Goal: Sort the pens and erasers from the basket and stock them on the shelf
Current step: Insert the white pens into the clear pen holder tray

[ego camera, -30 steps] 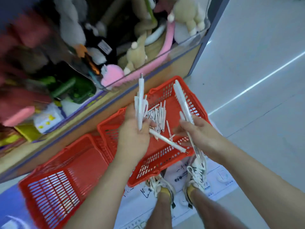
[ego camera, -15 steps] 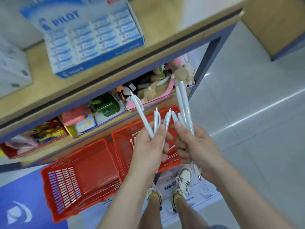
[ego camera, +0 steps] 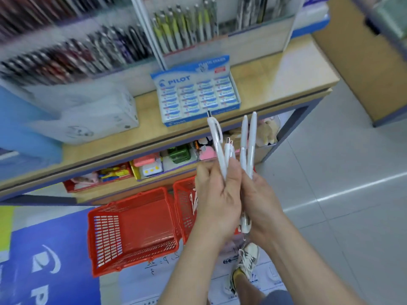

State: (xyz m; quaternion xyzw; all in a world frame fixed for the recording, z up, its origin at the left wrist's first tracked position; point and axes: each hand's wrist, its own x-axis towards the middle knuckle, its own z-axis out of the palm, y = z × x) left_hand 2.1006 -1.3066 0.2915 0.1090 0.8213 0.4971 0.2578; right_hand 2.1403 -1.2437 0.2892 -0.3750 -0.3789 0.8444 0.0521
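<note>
Pens (ego camera: 221, 150) stand near upright, left hand (ego camera: 218, 199) and right hand (ego camera: 262, 203) each gripping some.

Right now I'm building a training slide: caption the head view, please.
Left hand and right hand each grip white pens before a shelf holding a Pilot eraser box.

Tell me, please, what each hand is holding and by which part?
The left hand grips a bunch of white pens by their lower halves; the right hand grips a second bunch around the middle.
</note>
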